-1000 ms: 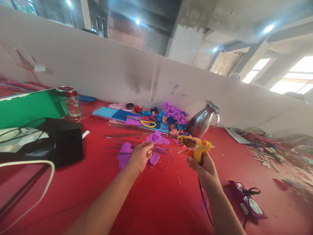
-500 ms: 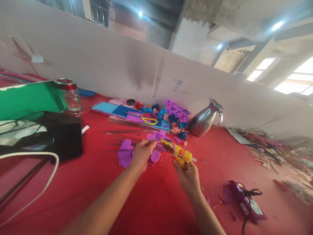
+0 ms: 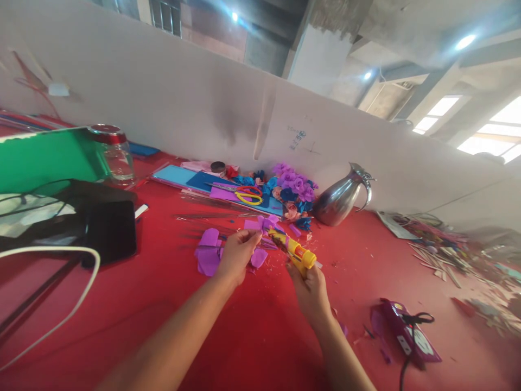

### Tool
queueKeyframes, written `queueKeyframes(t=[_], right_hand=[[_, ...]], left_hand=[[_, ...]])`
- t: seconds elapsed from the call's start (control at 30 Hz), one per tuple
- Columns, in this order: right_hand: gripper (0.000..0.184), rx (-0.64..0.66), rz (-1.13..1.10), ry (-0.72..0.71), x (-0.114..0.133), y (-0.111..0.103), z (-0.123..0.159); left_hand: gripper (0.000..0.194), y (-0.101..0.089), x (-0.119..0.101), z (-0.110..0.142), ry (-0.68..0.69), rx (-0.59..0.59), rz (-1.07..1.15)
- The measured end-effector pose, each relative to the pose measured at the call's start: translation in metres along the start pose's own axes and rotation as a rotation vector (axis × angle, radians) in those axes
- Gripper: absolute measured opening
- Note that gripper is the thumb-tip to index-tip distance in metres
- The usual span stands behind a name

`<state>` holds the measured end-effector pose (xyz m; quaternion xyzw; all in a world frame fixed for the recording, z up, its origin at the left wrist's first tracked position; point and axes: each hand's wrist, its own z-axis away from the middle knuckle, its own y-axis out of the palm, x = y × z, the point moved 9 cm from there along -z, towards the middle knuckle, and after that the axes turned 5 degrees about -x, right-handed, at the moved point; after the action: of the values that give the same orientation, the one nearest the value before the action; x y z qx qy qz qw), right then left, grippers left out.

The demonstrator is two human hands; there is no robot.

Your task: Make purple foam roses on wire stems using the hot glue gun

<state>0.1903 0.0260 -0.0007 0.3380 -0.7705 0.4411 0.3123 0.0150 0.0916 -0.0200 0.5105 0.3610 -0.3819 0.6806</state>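
My right hand [image 3: 310,289] grips a yellow glue gun [image 3: 293,251], its nozzle pointing up and left toward my other hand. My left hand [image 3: 237,254] is closed in a pinch on a small purple paper piece right at the nozzle tip. Loose purple paper petals [image 3: 208,254] lie on the red table [image 3: 252,336] just left of and under my left hand. A heap of purple, blue and pink paper flowers [image 3: 291,194] sits behind the hands near the white partition.
A steel jug [image 3: 340,200] stands behind right. Scissors [image 3: 244,194] lie on blue sheets [image 3: 191,181]. A glass jar [image 3: 116,155], green board [image 3: 44,163], black case [image 3: 103,231] and white cable [image 3: 61,315] fill the left. A purple power strip [image 3: 409,336] and scraps lie right.
My right hand has brought the glue gun leftward and down until its nozzle meets the piece in my left hand. The left hand has lifted slightly from the petals.
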Motion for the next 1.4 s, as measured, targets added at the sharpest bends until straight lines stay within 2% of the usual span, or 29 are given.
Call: queueKeyframes(t=[0.2, 0.37, 0.7, 1.0, 1.1, 1.17, 1.27, 1.33, 1.4], right_hand=[[0.023, 0.007, 0.033, -0.018, 0.005, 0.000, 0.000], [0.022, -0.036, 0.044, -0.061, 0.010, -0.004, -0.001], [0.023, -0.004, 0.058, -0.046, 0.006, -0.004, 0.000], [0.030, -0.058, -0.079, 0.059, -0.004, -0.010, 0.002], [0.033, -0.107, -0.072, 0.089, -0.012, -0.026, -0.004], [0.034, -0.145, 0.049, 0.125, -0.027, -0.046, -0.013], [0.037, -0.108, 0.414, 0.225, -0.063, -0.079, -0.027], [0.029, -0.079, 0.656, 0.272, -0.087, -0.100, -0.032], [0.022, -0.034, 0.818, 0.264, -0.103, -0.112, -0.034]], left_hand=[[0.036, 0.001, -0.001, 0.002, 0.004, 0.011, 0.002], [0.036, 0.000, -0.001, 0.001, 0.010, 0.004, -0.017], [0.035, -0.001, 0.002, 0.000, -0.010, -0.005, 0.034], [0.027, 0.003, 0.011, -0.002, -0.190, 0.052, 0.308], [0.022, 0.005, 0.014, -0.002, -0.243, 0.069, 0.348], [0.019, 0.006, 0.015, -0.002, -0.265, 0.078, 0.369], [0.017, 0.009, 0.014, -0.001, -0.271, 0.104, 0.392], [0.017, 0.012, 0.012, 0.001, -0.262, 0.134, 0.394], [0.017, 0.014, 0.011, 0.002, -0.254, 0.163, 0.397]])
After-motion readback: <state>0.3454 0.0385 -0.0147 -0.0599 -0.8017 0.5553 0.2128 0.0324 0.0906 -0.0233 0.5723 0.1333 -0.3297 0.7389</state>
